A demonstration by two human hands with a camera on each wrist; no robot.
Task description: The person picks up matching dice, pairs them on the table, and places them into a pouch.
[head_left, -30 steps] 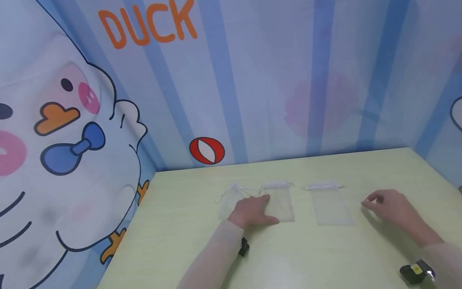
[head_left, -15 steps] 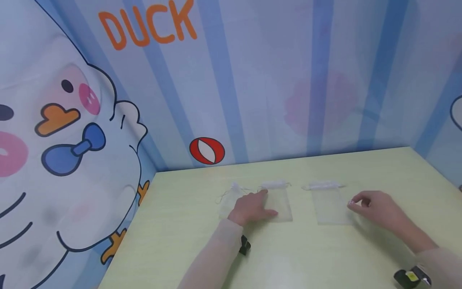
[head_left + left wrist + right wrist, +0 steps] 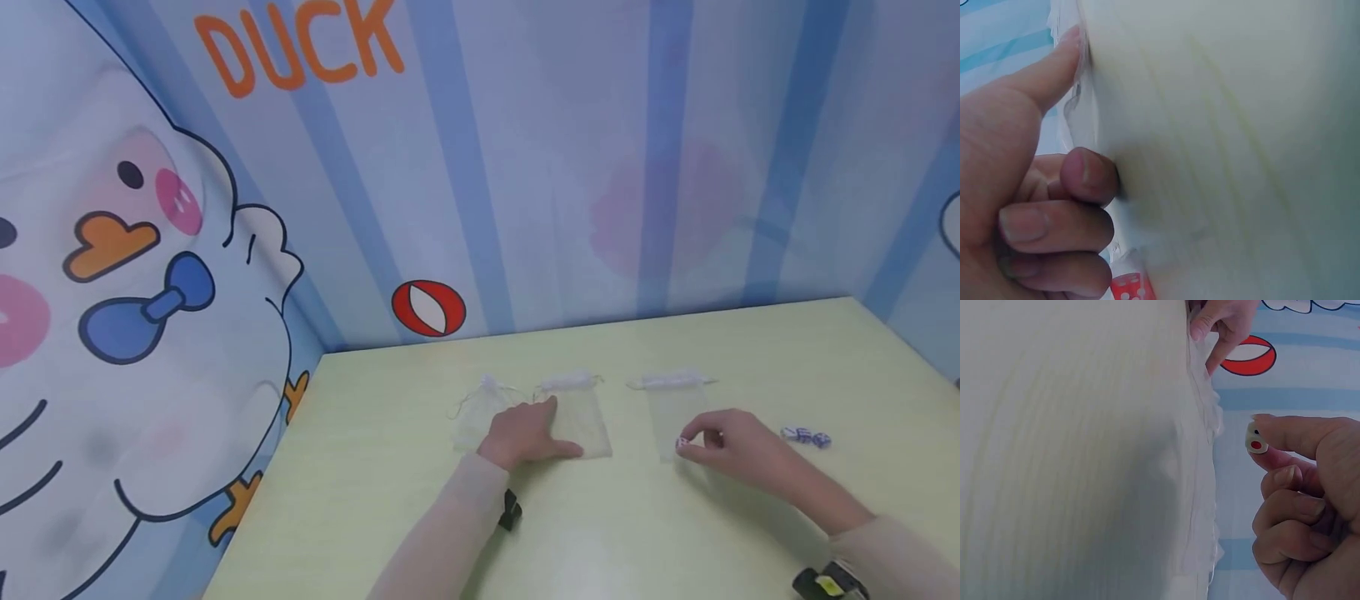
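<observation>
Between thumb and forefinger, my right hand pinches a small white die that shows a red pip and a dark pip. It holds the die over the lower part of the right-hand sheer drawstring bag, which lies flat. My left hand rests on the middle drawstring bag, forefinger and thumb spread across it. In the left wrist view its other fingers are bent. Partly hidden behind that hand is the left drawstring bag. A red die with white pips shows inside clear material in the left wrist view.
A short row of small dice lies on the pale table to the right of my right hand. Behind the table hangs a striped blue cloth backdrop, which also runs along the left side.
My right hand has moved left with the die, from beside the right bag to over it. The row of dice it had hidden now shows. My left hand has stayed almost still.
</observation>
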